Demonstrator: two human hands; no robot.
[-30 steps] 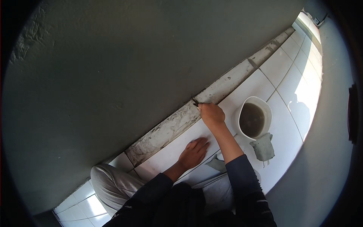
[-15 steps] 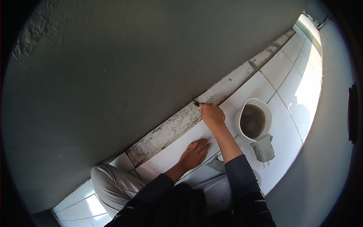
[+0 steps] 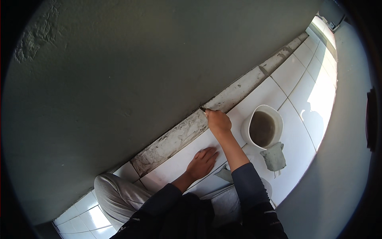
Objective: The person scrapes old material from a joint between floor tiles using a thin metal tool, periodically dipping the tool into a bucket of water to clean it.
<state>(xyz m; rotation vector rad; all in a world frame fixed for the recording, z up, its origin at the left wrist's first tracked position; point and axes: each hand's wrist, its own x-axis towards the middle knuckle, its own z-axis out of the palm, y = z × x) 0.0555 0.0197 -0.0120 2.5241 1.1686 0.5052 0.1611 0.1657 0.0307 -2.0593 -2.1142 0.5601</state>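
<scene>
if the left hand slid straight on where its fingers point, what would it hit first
Probably the right forearm; depth is unclear, so the left hand might pass beneath it, toward the bucket.

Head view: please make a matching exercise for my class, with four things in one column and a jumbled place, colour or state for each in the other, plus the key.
Things:
1. Left hand
2. Right hand
3. Bucket
4. Trousers

Descriptions:
A. Holds murky liquid
B. Light grey, over a bent knee
C. Curled, at a joint in the pale strip
D. Palm down on a white tile

Pairs: 1-D, 2-C, 3-A, 4-B
</scene>
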